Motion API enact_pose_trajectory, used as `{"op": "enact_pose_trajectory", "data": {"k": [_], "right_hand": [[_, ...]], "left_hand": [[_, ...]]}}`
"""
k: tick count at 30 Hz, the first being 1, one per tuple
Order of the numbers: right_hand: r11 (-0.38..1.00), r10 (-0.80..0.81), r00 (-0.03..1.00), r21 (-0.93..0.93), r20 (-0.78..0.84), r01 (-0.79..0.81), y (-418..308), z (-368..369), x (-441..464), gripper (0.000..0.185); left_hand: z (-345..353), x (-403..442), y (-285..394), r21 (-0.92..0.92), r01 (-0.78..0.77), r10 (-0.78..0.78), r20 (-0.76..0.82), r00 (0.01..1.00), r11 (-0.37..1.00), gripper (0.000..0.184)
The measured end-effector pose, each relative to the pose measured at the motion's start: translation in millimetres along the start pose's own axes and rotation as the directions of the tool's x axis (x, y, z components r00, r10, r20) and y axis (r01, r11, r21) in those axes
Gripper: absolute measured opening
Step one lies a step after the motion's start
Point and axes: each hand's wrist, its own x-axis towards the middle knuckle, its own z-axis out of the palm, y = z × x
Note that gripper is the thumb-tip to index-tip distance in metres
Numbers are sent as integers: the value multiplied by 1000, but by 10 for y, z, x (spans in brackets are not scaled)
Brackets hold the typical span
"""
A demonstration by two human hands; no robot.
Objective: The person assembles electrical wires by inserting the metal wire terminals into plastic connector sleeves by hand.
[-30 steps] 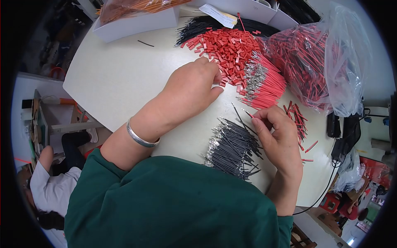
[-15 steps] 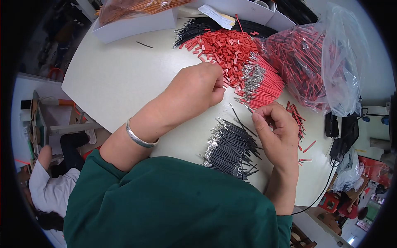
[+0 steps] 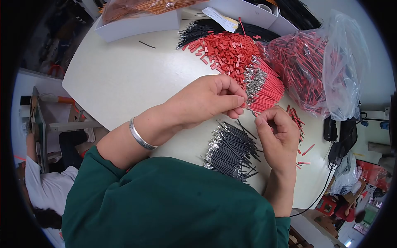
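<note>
My left hand (image 3: pixel 215 99) is closed in a pinch, its fingertips just beside the tip of a thin black wire. Whatever it pinches is hidden by the fingers. Between thumb and forefinger, my right hand (image 3: pixel 278 134) grips that black wire (image 3: pixel 252 113), whose metal terminal end points toward the left fingertips. Below the hands lies a pile of short black wires (image 3: pixel 233 151) with silvery terminals. Above them are a heap of small red plastic connector housings (image 3: pixel 229 51) and a bundle of red wires (image 3: pixel 268 87) with metal terminals.
A clear plastic bag (image 3: pixel 306 70) of red wires stands at the right. Long black wires (image 3: pixel 194 33) and a paper slip (image 3: pixel 221 19) lie behind the housings. A white box (image 3: pixel 138 28) sits at the back left. Another person (image 3: pixel 51 177) is at the far left.
My left hand has moved right and down from the edge of the red housings to meet the wire tip. My right hand stays almost in place, still pinching the black wire.
</note>
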Motion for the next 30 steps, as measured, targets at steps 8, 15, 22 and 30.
{"op": "enact_pose_trajectory", "data": {"k": [8,15,22,30], "right_hand": [[995,-91,995,-44,-28,89,16,56,-3,9],[988,-112,994,-105,-16,109,-28,57,3,9],[898,-317,948,-317,17,306,-11,69,10,15],[914,-279,960,-305,1,266,-2,90,0,12]], "left_hand": [[50,-19,-30,-127,27,-32,-33,999,992,13],[60,-39,-1,-168,74,-84,-52,995,983,13],[77,-41,-4,-135,26,-36,-69,997,990,15],[78,-25,-68,-68,-7,4,-47,999,998,12]]}}
